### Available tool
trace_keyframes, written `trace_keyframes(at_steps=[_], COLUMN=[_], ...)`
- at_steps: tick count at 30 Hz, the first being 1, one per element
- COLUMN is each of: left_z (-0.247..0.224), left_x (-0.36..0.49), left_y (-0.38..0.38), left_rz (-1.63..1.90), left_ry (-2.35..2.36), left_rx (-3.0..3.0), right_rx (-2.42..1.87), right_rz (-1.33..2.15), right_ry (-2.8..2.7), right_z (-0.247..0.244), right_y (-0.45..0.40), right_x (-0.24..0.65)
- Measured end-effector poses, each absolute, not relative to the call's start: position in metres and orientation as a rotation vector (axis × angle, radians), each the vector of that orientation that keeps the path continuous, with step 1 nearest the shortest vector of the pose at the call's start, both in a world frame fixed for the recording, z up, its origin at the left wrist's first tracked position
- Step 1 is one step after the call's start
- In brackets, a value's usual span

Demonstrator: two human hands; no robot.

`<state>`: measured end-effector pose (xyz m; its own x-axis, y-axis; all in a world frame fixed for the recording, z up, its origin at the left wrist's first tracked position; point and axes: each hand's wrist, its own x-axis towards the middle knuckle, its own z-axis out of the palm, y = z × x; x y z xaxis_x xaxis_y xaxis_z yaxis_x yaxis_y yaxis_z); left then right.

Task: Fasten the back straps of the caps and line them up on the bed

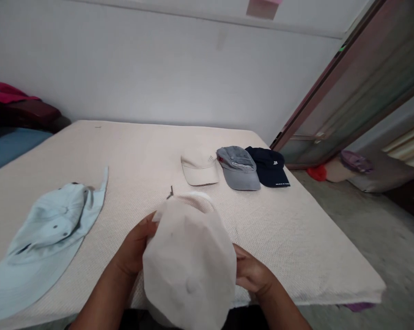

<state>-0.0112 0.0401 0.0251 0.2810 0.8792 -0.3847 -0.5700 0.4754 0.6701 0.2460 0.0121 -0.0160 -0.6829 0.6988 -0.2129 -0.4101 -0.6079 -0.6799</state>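
Note:
A light beige cap [189, 261] is held up at the front edge of the covered table, its crown facing the camera and its strap opening toward the far side. My left hand [137, 243] grips its left side, with the fingers partly hidden by the cloth. On the right side, my right hand [251, 270] is closed on the cap's edge, fingertips behind the fabric. A thin dark piece [171, 192] shows by the end of the strap. The cap's brim is out of sight.
A pale blue cap [56, 229] lies on the white-covered table [134, 146] at the left. Farther back are a cream cap [200, 169], a grey cap [239, 167] and a navy cap [269, 167] side by side. A wall [159, 68] stands behind.

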Motion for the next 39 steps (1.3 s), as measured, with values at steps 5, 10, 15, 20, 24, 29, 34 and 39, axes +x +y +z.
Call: trace_keyframes(at_steps=[5, 10, 15, 20, 24, 29, 34, 39], left_z=[0.017, 0.01, 0.008, 0.007, 0.004, 0.006, 0.01, 0.009], left_x=[0.003, 0.017, 0.027, 0.036, 0.041, 0.041, 0.04, 0.038], left_y=[0.031, 0.024, 0.027, 0.03, 0.03, 0.028, 0.025, 0.026], left_rz=[0.723, 0.551, 0.625, 0.721, 0.79, 0.806, 0.814, 0.783], left_ry=[0.794, 0.768, 0.927, 1.012, 1.002, 1.008, 0.99, 0.969], left_rx=[0.65, 0.673, 0.652, 0.659, 0.647, 0.673, 0.652, 0.641], right_rx=[-0.659, -0.811, -0.983, -1.086, -1.026, -0.943, -0.914, -0.944], right_rz=[2.064, 1.957, 1.862, 1.9, 1.864, 1.854, 1.861, 1.824], right_ry=[-0.735, -0.738, -0.795, -0.906, -0.928, -0.846, -0.889, -0.938], right_z=[-0.009, -0.01, -0.003, -0.002, -0.003, 0.001, 0.001, 0.002], right_y=[0.026, 0.03, 0.033, 0.033, 0.033, 0.034, 0.034, 0.036], right_x=[0.246, 0.24, 0.237, 0.235, 0.237, 0.242, 0.246, 0.251])
